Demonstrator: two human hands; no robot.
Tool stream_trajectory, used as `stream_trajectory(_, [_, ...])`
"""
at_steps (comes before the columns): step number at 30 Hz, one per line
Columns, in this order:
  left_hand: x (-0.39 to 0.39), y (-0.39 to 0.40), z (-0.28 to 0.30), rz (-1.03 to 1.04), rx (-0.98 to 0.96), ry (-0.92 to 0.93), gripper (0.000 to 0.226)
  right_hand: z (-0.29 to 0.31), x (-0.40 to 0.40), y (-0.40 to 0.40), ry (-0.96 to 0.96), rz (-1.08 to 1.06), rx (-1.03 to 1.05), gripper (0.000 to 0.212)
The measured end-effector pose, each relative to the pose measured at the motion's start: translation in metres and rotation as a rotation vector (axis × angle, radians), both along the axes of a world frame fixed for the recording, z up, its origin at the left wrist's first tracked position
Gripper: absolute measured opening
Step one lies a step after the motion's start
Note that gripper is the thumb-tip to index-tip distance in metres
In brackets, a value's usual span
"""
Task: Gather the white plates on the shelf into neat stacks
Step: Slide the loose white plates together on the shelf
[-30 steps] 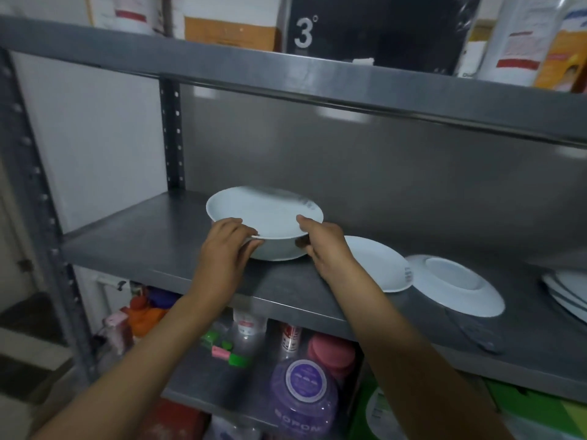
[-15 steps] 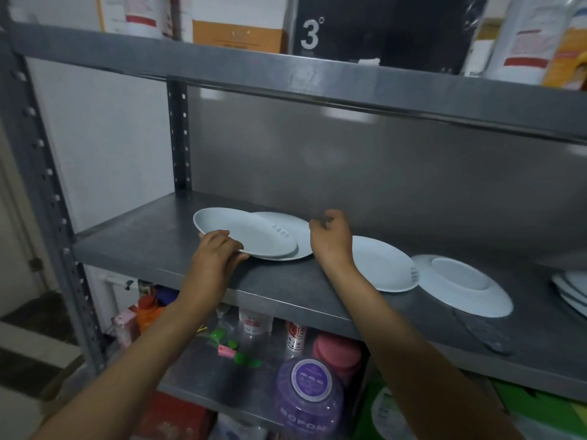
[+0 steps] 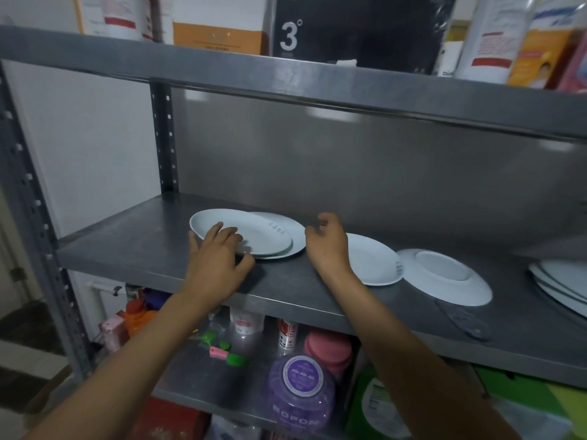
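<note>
Left hand, fingers spread flat on the upper plate lying offset over the lower plate at shelf left; right hand open, empty: slide rightward until rims align.

Illumination is dim and cool, arriving from above and behind the camera. Soft reflections smear across the metal back panel beneath the upper shelf edge, with pale glare patches near the top. The left hand casts a faint shadow onto the grey shelf surface. Wide-angle distortion bows the upright post and shelf lines toward the frame edges. Fingers of the right hand show slight motion blur. Lower shelf contents appear darker and soft.
</note>
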State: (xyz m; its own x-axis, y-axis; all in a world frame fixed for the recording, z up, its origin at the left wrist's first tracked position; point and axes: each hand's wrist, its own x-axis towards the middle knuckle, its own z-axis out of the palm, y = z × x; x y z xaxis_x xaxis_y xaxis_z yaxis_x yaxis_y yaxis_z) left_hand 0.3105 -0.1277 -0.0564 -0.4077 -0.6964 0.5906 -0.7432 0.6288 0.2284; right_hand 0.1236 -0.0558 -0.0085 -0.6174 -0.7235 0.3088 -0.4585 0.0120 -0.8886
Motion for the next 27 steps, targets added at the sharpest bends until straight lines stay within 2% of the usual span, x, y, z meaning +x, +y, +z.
stream_trajectory(3, [-0.015,0.008,0.007,-0.074,-0.047,0.005,0.064,-0.001,-0.010,0.009,0.051,-0.023,-0.014,0.043])
stream_trajectory(8, [-0.061,0.033,0.014,-0.292,-0.118,0.066,0.052,-0.003,-0.039,0.036,0.132,-0.107,-0.021,0.044])
stream_trajectory(13, [-0.112,0.062,0.011,-0.472,-0.108,0.053,0.051,-0.014,-0.089,0.073,0.226,-0.225,0.012,0.047])
stream_trajectory(16, [-0.138,0.074,0.007,-0.540,-0.106,0.039,0.049,-0.025,-0.125,0.099,0.344,-0.287,0.064,0.051])
stream_trajectory(18, [-0.154,0.082,0.005,-0.566,-0.091,0.038,0.051,-0.034,-0.152,0.114,0.455,-0.306,0.161,0.056])
stream_trajectory(20, [-0.169,0.092,0.004,-0.586,-0.066,0.033,0.054,-0.043,-0.177,0.127,0.563,-0.307,0.354,0.061])
stream_trajectory(22, [-0.180,0.099,0.001,-0.596,-0.045,0.020,0.051,-0.052,-0.195,0.139,0.561,-0.293,0.531,0.063])
stream_trajectory(24, [-0.190,0.105,-0.004,-0.612,-0.030,0.008,0.049,-0.058,-0.207,0.150,0.523,-0.299,0.593,0.063])
stream_trajectory(27, [-0.203,0.112,-0.010,-0.627,-0.008,-0.031,0.056,-0.058,-0.212,0.165,0.590,-0.365,0.613,0.056])
